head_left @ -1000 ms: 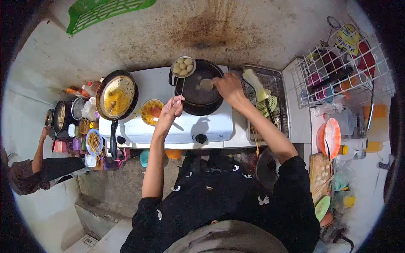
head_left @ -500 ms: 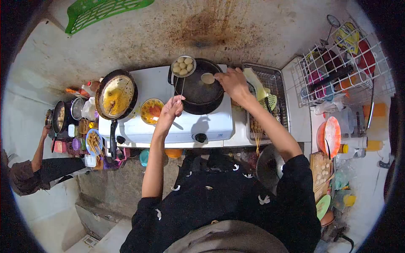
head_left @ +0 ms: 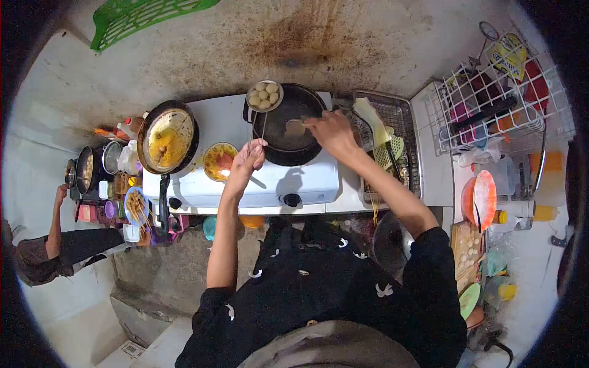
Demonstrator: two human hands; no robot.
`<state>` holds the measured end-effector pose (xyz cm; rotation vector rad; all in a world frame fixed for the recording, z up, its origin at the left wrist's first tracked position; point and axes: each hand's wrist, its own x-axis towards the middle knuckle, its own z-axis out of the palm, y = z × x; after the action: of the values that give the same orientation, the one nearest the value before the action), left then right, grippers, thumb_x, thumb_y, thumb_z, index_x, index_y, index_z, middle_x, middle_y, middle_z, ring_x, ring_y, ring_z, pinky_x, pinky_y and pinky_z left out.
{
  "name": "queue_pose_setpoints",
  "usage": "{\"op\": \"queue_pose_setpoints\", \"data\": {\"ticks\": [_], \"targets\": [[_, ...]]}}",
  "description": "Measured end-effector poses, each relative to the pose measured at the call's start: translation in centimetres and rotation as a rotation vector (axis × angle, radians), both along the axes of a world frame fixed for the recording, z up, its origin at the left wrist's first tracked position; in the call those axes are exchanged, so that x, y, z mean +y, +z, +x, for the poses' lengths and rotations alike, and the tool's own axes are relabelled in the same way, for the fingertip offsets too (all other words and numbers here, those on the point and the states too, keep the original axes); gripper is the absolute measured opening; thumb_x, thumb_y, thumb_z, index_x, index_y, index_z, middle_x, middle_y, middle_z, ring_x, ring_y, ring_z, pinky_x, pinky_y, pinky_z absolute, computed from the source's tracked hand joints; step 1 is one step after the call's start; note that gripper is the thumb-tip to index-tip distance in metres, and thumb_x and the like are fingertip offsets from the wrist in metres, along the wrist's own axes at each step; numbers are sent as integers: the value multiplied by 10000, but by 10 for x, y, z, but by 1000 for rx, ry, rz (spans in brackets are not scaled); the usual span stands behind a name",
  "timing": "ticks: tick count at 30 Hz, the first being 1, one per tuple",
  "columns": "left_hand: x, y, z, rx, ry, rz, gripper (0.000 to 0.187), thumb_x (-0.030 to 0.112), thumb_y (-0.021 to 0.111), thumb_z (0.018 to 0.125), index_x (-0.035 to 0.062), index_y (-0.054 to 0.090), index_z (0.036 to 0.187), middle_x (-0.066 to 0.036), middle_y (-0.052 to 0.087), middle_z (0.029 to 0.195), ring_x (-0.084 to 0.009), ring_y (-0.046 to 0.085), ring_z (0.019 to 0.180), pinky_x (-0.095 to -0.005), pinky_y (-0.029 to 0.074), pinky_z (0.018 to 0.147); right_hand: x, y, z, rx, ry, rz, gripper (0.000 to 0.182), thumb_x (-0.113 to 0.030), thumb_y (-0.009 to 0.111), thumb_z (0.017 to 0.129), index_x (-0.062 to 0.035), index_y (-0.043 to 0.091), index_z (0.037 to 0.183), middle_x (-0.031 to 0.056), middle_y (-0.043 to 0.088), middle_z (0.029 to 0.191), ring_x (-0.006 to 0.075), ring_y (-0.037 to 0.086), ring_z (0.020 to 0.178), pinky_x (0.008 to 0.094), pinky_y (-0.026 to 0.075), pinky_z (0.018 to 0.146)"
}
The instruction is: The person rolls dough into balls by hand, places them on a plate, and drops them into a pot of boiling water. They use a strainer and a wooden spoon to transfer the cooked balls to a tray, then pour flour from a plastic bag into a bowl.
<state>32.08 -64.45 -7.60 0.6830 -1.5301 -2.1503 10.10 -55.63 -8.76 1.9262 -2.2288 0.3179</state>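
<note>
My left hand (head_left: 246, 161) is closed on the thin handle of a skimmer (head_left: 264, 125). Its round bowl, filled with several pale balls (head_left: 264, 96), is over the back left rim of a dark pot (head_left: 291, 153) on the white stove (head_left: 215, 193). My right hand (head_left: 334, 134), closed on a small ladle (head_left: 295, 128), reaches over the pot's right side. The ladle's bowl is low in the pot and looks dipped in dark liquid; its handle is mostly hidden by my fingers.
A frying pan (head_left: 153, 138) with yellow residue and a bowl of orange-red sauce (head_left: 219, 172) stand on the left. To the right are a wire tray (head_left: 412, 132), a wire rack (head_left: 451, 104) and an orange basin (head_left: 483, 202). Another person (head_left: 46, 251) works at far left.
My right hand has lowered the ladle from above the pot, down and slightly left toward the liquid. My left hand and the skimmer stay nearly still.
</note>
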Motion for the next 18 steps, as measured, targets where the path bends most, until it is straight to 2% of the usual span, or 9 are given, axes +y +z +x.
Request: {"op": "queue_pose_setpoints", "data": {"ticks": [2,4,7,8,10,11,13,16,18], "targets": [[0,1,0,-10,5,4,218,226,417,890,40,450,1000,59,298,586,-38,268,538,-171,224,510,0,-4,7,-21,-7,-61,144,-209,520,770,-150,626,848,74,586,689,223,554,734,385,424,703],[-1,-2,0,-13,20,-23,257,264,422,891,46,458,1024,75,301,581,-15,256,486,-149,201,444,1,-2,17,-78,26,-116,161,-216,488,778,-136,620,825,102,604,780,246,570,818,412,419,764],[-2,-6,0,6,23,-43,261,270,430,888,46,456,1020,73,301,580,-19,262,491,-149,202,446,1,15,29,-289,-8,-12,170,-211,481,785,-119,621,813,94,607,770,254,567,801,420,416,758],[-2,-5,0,6,21,-43,261,270,430,888,46,456,1020,73,301,580,-19,262,491,-149,202,446,1,19,31,-289,-9,-13,170,-211,481,785,-119,621,813,94,607,770,254,567,801,420,416,758],[-2,-4,1,-8,26,-14,211,204,409,892,33,452,1008,60,304,582,-40,271,534,-173,226,509,0,24,33,-399,-78,11,168,-205,487,782,-114,624,816,86,619,764,250,569,773,383,431,737],[-3,-4,2,-8,26,-15,211,204,409,892,33,452,1008,60,304,582,-40,271,534,-173,226,509,-3,18,31,-399,-78,10,168,-205,487,782,-114,624,816,86,619,764,250,569,773,383,431,737],[-3,-7,2,13,30,-16,220,200,405,893,24,451,1018,59,308,583,-40,274,534,-173,229,508,-11,6,24,-566,-62,-72,165,-198,495,778,-107,623,828,63,630,716,252,579,743,364,446,698],[-3,-7,3,35,36,-20,230,199,401,896,17,448,1029,59,311,587,-39,274,535,-173,229,507,-12,6,19,-561,-10,-168,168,-185,495,772,-87,617,832,42,625,650,251,592,704,360,459,659],[-3,-3,4,5,42,-16,233,201,399,897,17,447,1032,58,312,589,-39,274,535,-172,229,507,-14,12,14,-657,-22,-124,170,-182,493,777,-79,614,837,35,626,651,249,597,700,360,462,655]]}}
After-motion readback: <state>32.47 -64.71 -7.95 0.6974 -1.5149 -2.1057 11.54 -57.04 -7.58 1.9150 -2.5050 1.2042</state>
